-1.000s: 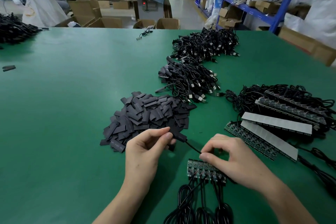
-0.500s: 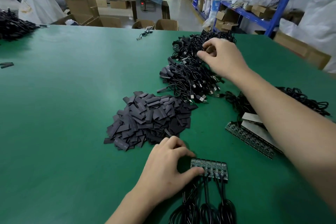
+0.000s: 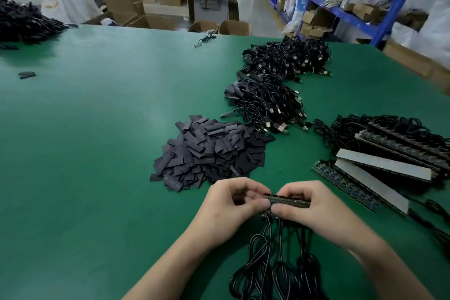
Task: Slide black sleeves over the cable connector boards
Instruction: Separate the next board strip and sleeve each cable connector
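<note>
A short strip of connector boards (image 3: 289,201) is lifted off the green table (image 3: 97,153) near its front edge. My left hand (image 3: 231,204) grips the strip's left end and my right hand (image 3: 314,207) grips its right part, thumb pressed on the near face. Black coiled cables (image 3: 275,268) hang from the strip down to the table. A heap of flat black sleeves (image 3: 209,151) lies just beyond my hands.
Two piles of black finished cables (image 3: 265,100) (image 3: 289,58) stretch toward the far edge. Long board strips with cables (image 3: 384,161) lie at the right. Another black pile (image 3: 22,22) sits far left. Cardboard boxes and blue shelving stand beyond the table.
My right hand came back from the far cable pile to the board strip. Both hands now hold the strip raised on edge; earlier it lay flat under my left hand.
</note>
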Tool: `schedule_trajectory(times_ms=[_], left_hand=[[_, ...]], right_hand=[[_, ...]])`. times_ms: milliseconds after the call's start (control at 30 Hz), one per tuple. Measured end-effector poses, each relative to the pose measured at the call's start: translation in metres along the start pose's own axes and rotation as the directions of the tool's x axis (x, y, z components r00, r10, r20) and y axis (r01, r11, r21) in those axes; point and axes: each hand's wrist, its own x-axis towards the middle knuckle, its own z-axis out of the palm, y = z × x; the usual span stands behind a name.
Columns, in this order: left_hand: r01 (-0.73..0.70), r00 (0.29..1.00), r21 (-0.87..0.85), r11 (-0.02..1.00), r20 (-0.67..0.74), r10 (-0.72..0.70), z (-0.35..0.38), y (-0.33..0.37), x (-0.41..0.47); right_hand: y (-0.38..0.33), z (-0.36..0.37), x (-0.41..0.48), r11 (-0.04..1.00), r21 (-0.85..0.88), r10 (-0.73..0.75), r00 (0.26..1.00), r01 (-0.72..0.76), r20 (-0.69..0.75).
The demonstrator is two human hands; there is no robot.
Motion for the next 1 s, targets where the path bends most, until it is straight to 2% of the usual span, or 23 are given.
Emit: schedule_trajectory(times_ms=[100, 233, 533, 633, 767, 900, 1000], left_hand=[[0.027, 0.999, 0.027, 0.999, -0.031, -0.027, 0.002, 0.000, -0.001], [0.044, 0.999, 0.056, 0.997, 0.005, -0.045, 0.003, 0.000, -0.001], [0.067, 0.994, -0.050, 0.997, 0.085, -0.062, -0.001, 0.001, 0.000], [0.088, 0.991, -0.135, 0.987, 0.110, -0.073, -0.002, 0.003, -0.001], [0.078, 0.993, -0.170, 0.982, 0.098, -0.062, -0.004, 0.002, -0.002], [0.017, 0.996, -0.142, 0.990, 0.093, -0.003, -0.007, 0.001, -0.001], [-0.083, 0.994, -0.063, 0.995, 0.062, 0.087, -0.007, 0.001, -0.003]], right_hand=[[0.003, 0.008, 0.002, 0.999, -0.049, -0.009, 0.997, 0.006, -0.072], [0.009, 0.011, 0.000, 0.999, -0.010, -0.035, 0.998, 0.035, -0.060], [0.015, 0.014, 0.003, 0.989, 0.113, -0.089, 0.995, 0.094, -0.040], [0.011, 0.014, 0.001, 0.977, 0.184, -0.110, 0.994, 0.108, 0.001], [0.005, 0.010, 0.002, 0.975, 0.213, -0.063, 0.998, 0.065, -0.017], [0.006, 0.004, -0.001, 0.999, 0.017, -0.039, 0.996, 0.040, -0.077], [0.004, 0.004, -0.006, 0.969, -0.155, -0.214, 0.966, 0.192, -0.142]])
